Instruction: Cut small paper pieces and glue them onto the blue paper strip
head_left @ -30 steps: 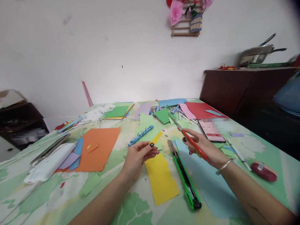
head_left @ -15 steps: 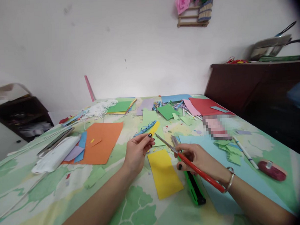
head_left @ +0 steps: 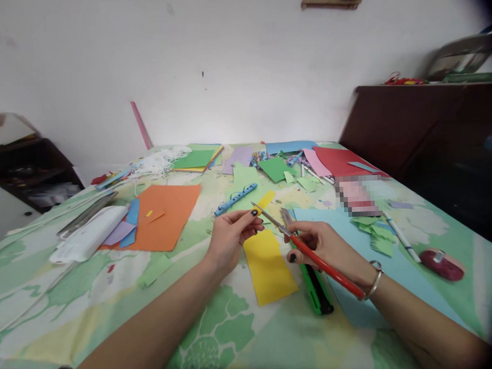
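Observation:
My left hand (head_left: 238, 234) pinches a small strip of yellow paper (head_left: 267, 200) between thumb and fingers. In my right hand (head_left: 314, 244) are scissors (head_left: 323, 264) with red handles, their blade tips close to the strip beside my left fingertips. Below the hands lies a larger yellow paper piece (head_left: 271, 270) on the table. A green utility knife (head_left: 316, 290) rests under my right hand, partly hidden by it, with its blade end showing near the scissors. Just beyond my left hand is a blue paper strip with dark dots (head_left: 236, 199).
An orange sheet (head_left: 169, 215) and a white power strip (head_left: 87, 235) lie left. On the right are a light blue sheet (head_left: 357, 305), green scraps (head_left: 374, 236), a marker (head_left: 401, 237) and a dark red object (head_left: 442, 264). White string (head_left: 159, 164) is heaped at the back.
My left hand and the yellow strip have shifted slightly right, so the strip points more to the right and the blue strip shows more fully. The view has tilted down a little.

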A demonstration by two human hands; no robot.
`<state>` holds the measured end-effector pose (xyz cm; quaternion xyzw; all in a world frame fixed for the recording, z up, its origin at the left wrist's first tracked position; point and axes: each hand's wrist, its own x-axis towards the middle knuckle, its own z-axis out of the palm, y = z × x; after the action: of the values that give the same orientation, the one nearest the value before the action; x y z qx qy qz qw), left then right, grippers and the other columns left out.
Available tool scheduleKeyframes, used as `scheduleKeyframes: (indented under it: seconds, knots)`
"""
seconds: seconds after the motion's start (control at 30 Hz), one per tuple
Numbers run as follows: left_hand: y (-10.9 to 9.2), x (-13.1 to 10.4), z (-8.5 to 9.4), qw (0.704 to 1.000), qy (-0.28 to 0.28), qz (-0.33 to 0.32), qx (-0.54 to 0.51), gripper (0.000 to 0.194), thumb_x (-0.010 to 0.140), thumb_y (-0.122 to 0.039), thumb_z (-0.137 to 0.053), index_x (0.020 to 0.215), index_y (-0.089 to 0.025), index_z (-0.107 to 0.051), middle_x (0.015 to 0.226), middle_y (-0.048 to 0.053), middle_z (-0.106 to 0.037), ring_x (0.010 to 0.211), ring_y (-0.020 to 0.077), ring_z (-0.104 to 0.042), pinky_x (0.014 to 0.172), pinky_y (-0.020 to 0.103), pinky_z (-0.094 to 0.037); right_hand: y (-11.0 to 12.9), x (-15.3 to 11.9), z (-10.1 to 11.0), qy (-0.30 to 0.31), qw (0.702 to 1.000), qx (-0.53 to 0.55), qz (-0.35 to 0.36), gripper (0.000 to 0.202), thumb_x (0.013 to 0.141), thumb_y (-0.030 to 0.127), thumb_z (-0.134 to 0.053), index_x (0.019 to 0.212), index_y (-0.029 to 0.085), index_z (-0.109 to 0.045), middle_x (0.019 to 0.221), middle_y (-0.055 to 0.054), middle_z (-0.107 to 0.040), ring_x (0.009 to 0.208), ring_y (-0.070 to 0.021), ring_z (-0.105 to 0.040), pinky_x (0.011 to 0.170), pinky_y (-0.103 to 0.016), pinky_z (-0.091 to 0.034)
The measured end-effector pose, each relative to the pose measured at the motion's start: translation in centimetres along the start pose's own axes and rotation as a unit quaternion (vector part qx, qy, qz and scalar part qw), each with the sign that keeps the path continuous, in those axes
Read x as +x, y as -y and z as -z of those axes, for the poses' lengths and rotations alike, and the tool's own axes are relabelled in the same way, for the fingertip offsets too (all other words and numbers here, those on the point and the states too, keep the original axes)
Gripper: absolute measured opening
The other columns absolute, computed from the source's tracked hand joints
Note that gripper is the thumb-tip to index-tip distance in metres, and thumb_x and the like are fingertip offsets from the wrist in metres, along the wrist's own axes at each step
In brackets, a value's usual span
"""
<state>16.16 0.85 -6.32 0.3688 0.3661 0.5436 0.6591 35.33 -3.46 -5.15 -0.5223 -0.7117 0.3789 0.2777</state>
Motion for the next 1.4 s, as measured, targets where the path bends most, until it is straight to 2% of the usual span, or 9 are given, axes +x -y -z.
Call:
scheduleKeyframes:
  seconds: [0.33, 0.97, 1.4]
  knots:
    - [0.0, -0.18, -0.06, 1.0, -0.005, 0.017, -0.013, 0.016, 0.064, -0.021, -0.072, 0.073, -0.009, -0.068, 0.064, 0.006, -0.068, 0.059, 0.0098, -0.062, 0.058, 0.019, -0.047, -0.56, 0.19, -0.35, -0.006, 1.0, -0.024, 0.012, 0.032, 0.069, 0.033, -0.063, 0.097, 0.019, -0.059, 0.057, 0.006, -0.036, 0.05, -0.0084, -0.025, 0.044, -0.021, -0.024]
    - [-0.11, -0.2, -0.18, 1.0, -0.008, 0.019, -0.012, 0.016, 0.064, -0.021, -0.072, 0.073, -0.009, -0.067, 0.063, 0.005, -0.066, 0.057, 0.0094, -0.061, 0.059, 0.02, -0.047, -0.47, 0.27, -0.51, -0.02, 0.999, -0.032, -0.003, 0.034, 0.067, 0.036, -0.065, 0.095, 0.017, -0.061, 0.055, 0.006, -0.031, 0.05, -0.0086, -0.025, 0.044, -0.021, -0.024]
    - [-0.04, -0.19, -0.14, 1.0, -0.007, 0.017, -0.018, 0.017, 0.063, -0.022, -0.072, 0.074, -0.01, -0.066, 0.064, 0.005, -0.067, 0.057, 0.0098, -0.06, 0.06, 0.022, -0.047, -0.16, 0.23, -0.65, -0.031, 0.999, -0.037, -0.006, 0.036, 0.065, 0.04, -0.066, 0.092, 0.017, -0.063, 0.053, 0.006, -0.032, 0.048, -0.0087, -0.026, 0.043, -0.021, -0.025]
